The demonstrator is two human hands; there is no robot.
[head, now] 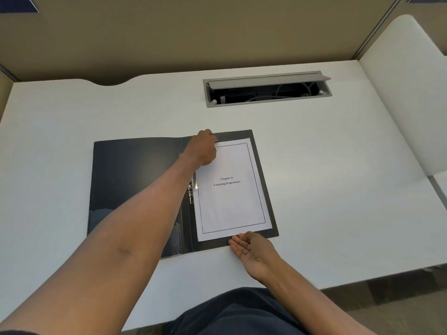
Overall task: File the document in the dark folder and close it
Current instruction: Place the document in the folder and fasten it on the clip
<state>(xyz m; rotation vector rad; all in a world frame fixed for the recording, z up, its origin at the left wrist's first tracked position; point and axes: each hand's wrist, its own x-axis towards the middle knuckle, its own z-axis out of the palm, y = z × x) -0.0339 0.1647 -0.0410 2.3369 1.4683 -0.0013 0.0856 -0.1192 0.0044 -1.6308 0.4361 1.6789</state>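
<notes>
The dark folder [135, 175] lies open flat on the white desk [338, 189]. A white document [232, 189] printed "Chapter 6 Learning Experience" rests on the folder's right half, beside the metal clip [192, 189] at the spine. My left hand [202, 148] reaches across the folder, its fingers curled down at the document's top left corner near the spine. My right hand [251, 250] lies palm up with its fingers apart at the folder's near edge, fingertips touching the document's bottom edge.
An open grey cable hatch [266, 89] with wires inside sits in the desk behind the folder. A tan partition [193, 32] stands at the back, and a white side panel [408, 93] rises on the right. The desk's front edge runs close to my lap.
</notes>
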